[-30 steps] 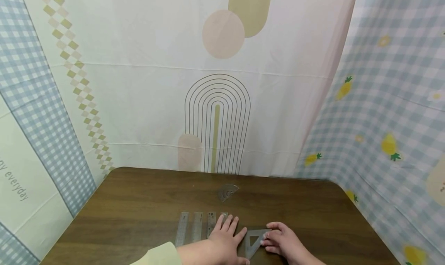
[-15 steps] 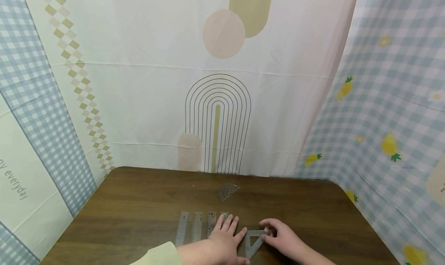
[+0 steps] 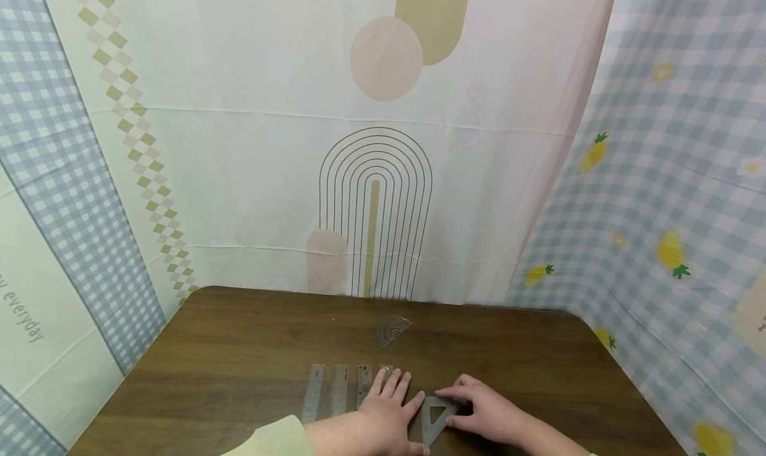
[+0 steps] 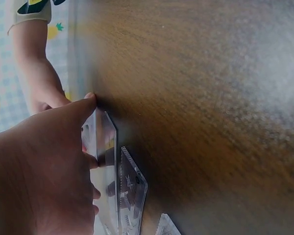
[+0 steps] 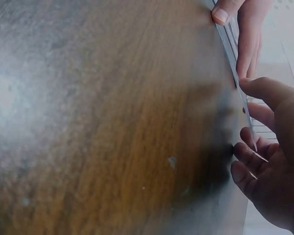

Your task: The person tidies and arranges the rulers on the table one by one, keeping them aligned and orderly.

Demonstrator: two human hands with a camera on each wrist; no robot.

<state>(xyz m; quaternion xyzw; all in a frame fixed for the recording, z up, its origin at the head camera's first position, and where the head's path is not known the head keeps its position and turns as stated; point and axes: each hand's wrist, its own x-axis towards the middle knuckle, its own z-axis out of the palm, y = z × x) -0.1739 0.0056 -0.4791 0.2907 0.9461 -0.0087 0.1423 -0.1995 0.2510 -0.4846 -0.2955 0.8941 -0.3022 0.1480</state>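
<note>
In the head view my left hand (image 3: pixel 389 416) lies with spread, straight fingers over the rightmost of several clear rulers, whose top end (image 3: pixel 386 367) shows past the fingertips. To its right, a clear triangular set square (image 3: pixel 427 424) lies on the wooden table. My right hand (image 3: pixel 487 413) holds the set square's right corner, index finger along the upper edge and thumb on the slanted side. The right wrist view shows the right thumb (image 5: pixel 262 90) on one edge of the set square and other fingers curled at its far end. The left palm hides most of the rightmost ruler.
Further rulers stand in a row to the left: one ruler (image 3: pixel 313 395), a second ruler (image 3: pixel 339 391) and a third ruler (image 3: pixel 364 383). A clear protractor (image 3: pixel 391 330) lies farther back on the brown table (image 3: pixel 239 336). Patterned cloth (image 3: pixel 257 177) hangs behind the table.
My right hand has shifted slightly left around the set square's corner, its index finger reaching farther along the upper edge. The left hand, rulers and protractor have stayed put.
</note>
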